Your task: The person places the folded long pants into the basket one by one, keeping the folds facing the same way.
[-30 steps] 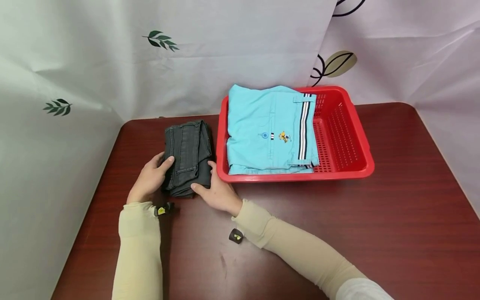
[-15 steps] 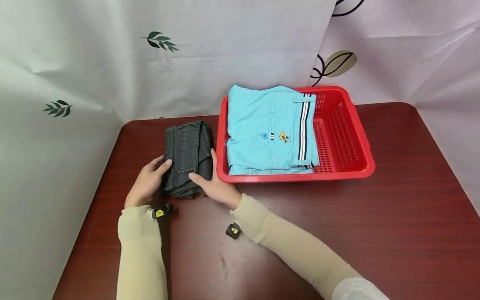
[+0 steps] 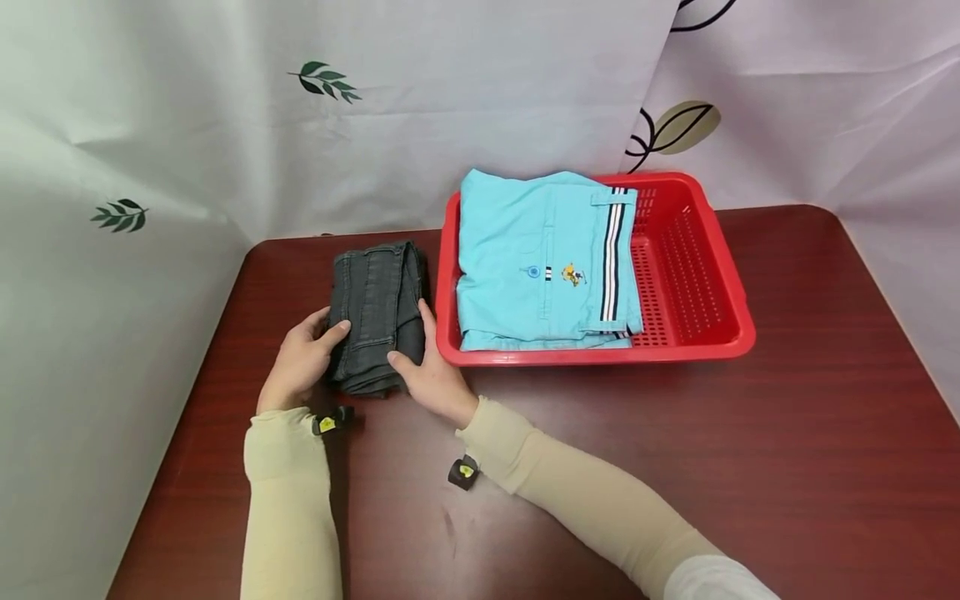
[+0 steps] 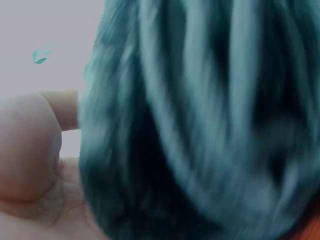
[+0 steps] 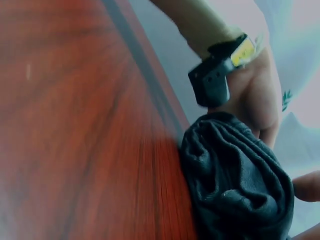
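Note:
Dark grey folded jeans (image 3: 371, 308) lie in a thick bundle on the left of the table. My left hand (image 3: 300, 358) grips their left side, thumb on top, the other fingers partly hidden beside the bundle. At their near right corner my right hand (image 3: 437, 379) holds them, thumb on the top layer and index finger along the side facing the basket. Blurred layered folds of the jeans (image 4: 200, 115) fill the left wrist view. In the right wrist view, the bundle's rolled end (image 5: 240, 180) shows between the left hand (image 5: 255, 95) and my right thumb (image 5: 307, 186).
Close to the right of the jeans stands a red plastic basket (image 3: 540, 358). Folded light blue trousers (image 3: 502, 250) with a striped waistband lie in its left part. The dark red wooden table (image 3: 810, 400) backs onto a white patterned cloth (image 3: 450, 100).
My right hand has slid slightly away from me along the jeans' right side, its thumb higher on the top layer. The left hand has barely moved; the jeans and basket stay put.

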A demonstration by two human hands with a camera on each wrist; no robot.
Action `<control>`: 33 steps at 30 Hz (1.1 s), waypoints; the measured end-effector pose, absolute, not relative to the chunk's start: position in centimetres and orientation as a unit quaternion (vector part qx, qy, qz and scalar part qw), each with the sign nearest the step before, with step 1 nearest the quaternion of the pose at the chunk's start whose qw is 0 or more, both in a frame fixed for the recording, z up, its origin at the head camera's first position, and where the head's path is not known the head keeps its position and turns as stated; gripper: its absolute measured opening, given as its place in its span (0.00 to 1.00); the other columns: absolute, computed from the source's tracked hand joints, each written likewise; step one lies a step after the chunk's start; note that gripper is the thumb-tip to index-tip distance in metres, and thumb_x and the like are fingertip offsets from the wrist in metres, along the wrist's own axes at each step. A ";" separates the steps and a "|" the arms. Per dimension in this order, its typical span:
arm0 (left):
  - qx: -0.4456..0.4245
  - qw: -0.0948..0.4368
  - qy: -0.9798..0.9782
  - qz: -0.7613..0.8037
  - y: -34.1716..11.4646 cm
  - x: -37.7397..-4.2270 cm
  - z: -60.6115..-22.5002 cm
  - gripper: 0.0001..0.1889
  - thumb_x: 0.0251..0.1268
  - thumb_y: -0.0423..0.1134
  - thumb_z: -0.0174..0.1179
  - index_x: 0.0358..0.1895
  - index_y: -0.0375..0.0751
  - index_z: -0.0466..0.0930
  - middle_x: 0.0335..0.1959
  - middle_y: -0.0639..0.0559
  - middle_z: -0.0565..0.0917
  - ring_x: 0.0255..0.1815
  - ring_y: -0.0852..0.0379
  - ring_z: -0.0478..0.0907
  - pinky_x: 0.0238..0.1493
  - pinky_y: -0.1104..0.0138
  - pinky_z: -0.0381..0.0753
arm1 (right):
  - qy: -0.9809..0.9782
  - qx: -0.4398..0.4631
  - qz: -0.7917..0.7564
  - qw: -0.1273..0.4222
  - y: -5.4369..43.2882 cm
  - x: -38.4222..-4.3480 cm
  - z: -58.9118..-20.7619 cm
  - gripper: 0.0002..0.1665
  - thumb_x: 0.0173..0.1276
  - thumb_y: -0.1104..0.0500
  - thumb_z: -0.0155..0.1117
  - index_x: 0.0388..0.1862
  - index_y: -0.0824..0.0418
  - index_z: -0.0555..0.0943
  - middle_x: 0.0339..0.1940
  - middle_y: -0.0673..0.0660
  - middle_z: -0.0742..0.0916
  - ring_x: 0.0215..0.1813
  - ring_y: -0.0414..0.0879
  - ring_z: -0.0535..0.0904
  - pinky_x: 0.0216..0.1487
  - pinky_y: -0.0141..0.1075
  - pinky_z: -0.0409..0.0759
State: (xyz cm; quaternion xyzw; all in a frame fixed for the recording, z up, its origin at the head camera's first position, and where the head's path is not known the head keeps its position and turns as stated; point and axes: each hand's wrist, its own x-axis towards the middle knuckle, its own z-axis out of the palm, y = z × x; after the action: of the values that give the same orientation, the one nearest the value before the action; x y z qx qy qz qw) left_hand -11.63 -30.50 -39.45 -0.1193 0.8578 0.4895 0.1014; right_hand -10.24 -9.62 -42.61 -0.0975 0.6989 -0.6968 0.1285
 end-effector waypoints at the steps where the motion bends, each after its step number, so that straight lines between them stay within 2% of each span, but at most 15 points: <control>1: -0.120 0.098 0.857 0.491 -30.5 -11.6 -39.4 0.37 0.80 0.50 0.47 0.80 0.33 0.47 0.76 0.34 0.61 0.71 0.40 0.65 0.67 0.51 0.69 | 0.697 -0.102 -0.697 0.129 -9.7 -10.1 -42.6 0.49 0.73 0.61 0.60 0.84 0.52 0.44 0.83 0.54 0.52 0.82 0.48 0.44 0.78 0.50 0.51; 4: -0.122 0.091 0.856 0.493 -30.3 -11.5 -39.1 0.35 0.81 0.48 0.47 0.80 0.33 0.48 0.76 0.35 0.62 0.70 0.41 0.66 0.63 0.60 0.73 | 0.693 -0.112 -0.701 0.125 -9.9 -9.7 -42.6 0.49 0.74 0.62 0.59 0.84 0.52 0.44 0.83 0.53 0.53 0.81 0.48 0.47 0.78 0.49 0.54; 7: -0.122 0.091 0.854 0.498 -30.1 -11.3 -38.8 0.34 0.81 0.47 0.47 0.80 0.33 0.49 0.75 0.35 0.63 0.69 0.42 0.68 0.54 0.73 0.75 | 0.696 -0.116 -0.699 0.116 -10.0 -9.6 -42.6 0.49 0.73 0.63 0.59 0.84 0.52 0.44 0.83 0.53 0.54 0.81 0.47 0.48 0.77 0.49 0.55; 9: -0.122 0.090 0.853 0.500 -30.1 -11.2 -38.6 0.34 0.81 0.46 0.48 0.80 0.33 0.49 0.74 0.35 0.64 0.67 0.42 0.70 0.48 0.78 0.75 | 0.700 -0.120 -0.695 0.113 -10.0 -9.5 -42.5 0.50 0.73 0.64 0.59 0.84 0.53 0.44 0.83 0.54 0.54 0.81 0.47 0.48 0.78 0.48 0.55; 14: -0.116 0.082 0.858 0.494 -30.2 -10.9 -38.1 0.34 0.80 0.46 0.49 0.79 0.32 0.52 0.72 0.34 0.68 0.59 0.48 0.75 0.44 0.78 0.78 | 0.706 -0.129 -0.687 0.115 -10.0 -9.1 -42.3 0.51 0.73 0.64 0.60 0.84 0.53 0.42 0.83 0.52 0.53 0.81 0.45 0.48 0.78 0.46 0.54; 24: -0.103 0.048 0.880 0.461 -30.7 -9.9 -36.4 0.33 0.80 0.48 0.50 0.78 0.33 0.56 0.67 0.31 0.72 0.44 0.70 0.77 0.40 0.78 0.79 | 0.686 -0.192 -0.696 0.087 -10.0 -8.5 -41.7 0.51 0.75 0.63 0.59 0.84 0.53 0.39 0.84 0.49 0.51 0.82 0.41 0.44 0.79 0.44 0.49; 28: -0.099 0.039 0.875 0.473 -30.6 -9.5 -35.9 0.32 0.80 0.47 0.50 0.78 0.34 0.56 0.66 0.30 0.72 0.41 0.72 0.78 0.39 0.77 0.80 | 0.682 -0.216 -0.695 0.072 -10.1 -8.3 -41.4 0.51 0.75 0.64 0.58 0.84 0.55 0.38 0.84 0.51 0.50 0.82 0.43 0.43 0.79 0.44 0.49; 33: -0.090 0.020 0.879 0.467 -30.5 -9.1 -35.1 0.32 0.79 0.47 0.51 0.78 0.35 0.58 0.66 0.32 0.74 0.43 0.72 0.78 0.40 0.78 0.80 | 0.683 -0.224 -0.693 0.057 -10.1 -7.8 -40.6 0.51 0.74 0.66 0.57 0.84 0.56 0.37 0.84 0.51 0.49 0.82 0.42 0.42 0.79 0.43 0.48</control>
State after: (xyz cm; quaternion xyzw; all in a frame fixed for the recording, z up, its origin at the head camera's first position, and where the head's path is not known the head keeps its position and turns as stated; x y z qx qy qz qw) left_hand -9.11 -30.46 -35.12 -0.0896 0.8795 0.4670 0.0202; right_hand -7.85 -10.07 -40.63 -0.2240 0.6831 -0.6928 0.0573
